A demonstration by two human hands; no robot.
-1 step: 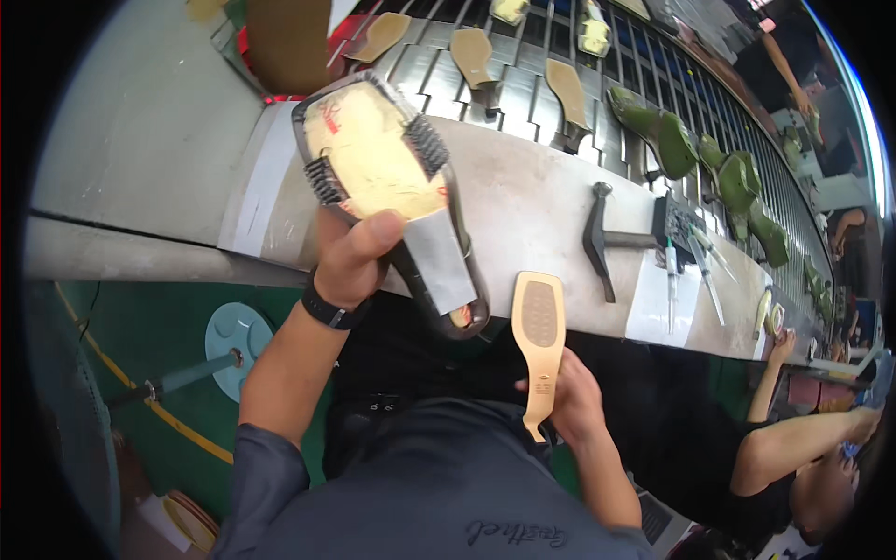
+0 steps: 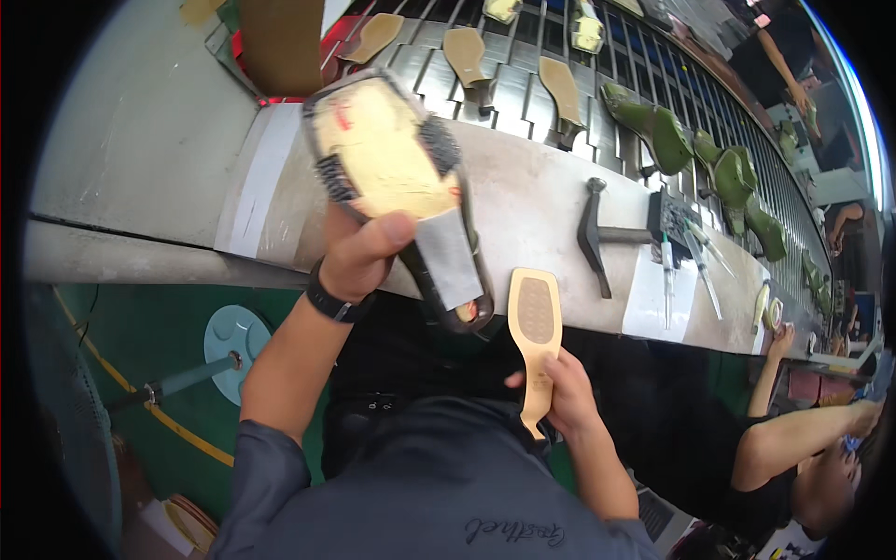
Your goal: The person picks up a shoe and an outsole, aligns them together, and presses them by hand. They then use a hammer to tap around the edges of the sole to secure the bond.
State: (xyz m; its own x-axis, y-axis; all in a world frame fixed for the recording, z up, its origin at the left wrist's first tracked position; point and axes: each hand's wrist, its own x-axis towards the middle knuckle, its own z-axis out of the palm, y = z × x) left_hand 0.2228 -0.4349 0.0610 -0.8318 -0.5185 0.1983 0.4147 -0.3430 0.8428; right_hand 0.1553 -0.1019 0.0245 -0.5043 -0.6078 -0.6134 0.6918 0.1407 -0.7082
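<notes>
My left hand (image 2: 364,247) is closed round a shoe last (image 2: 383,149), its underside facing up over the front of the bench. That underside is cream-yellow, with dark ribbed strips wrapped over both sides and a grey patch on the narrow part. The toe half is slightly blurred. Lower and to the right, my right hand (image 2: 571,392) grips a tan shoe sole (image 2: 536,313) by its narrow part, thumb on top. A brown textured panel fills the sole's broad end, while its heel end curves down toward me. Last and sole are apart.
On the bench (image 2: 523,168) lie a hammer (image 2: 597,233), syringes (image 2: 668,271) and a white sheet (image 2: 644,303). Behind it, a slatted conveyor (image 2: 509,89) carries tan soles (image 2: 560,89) and green lasts (image 2: 667,140). A blue stool (image 2: 233,345) stands left; a co-worker's arm (image 2: 803,434) is at right.
The shoe last has shifted slightly right in my left hand. My right thumb has come onto the face of the tan sole, which has moved a little up and left.
</notes>
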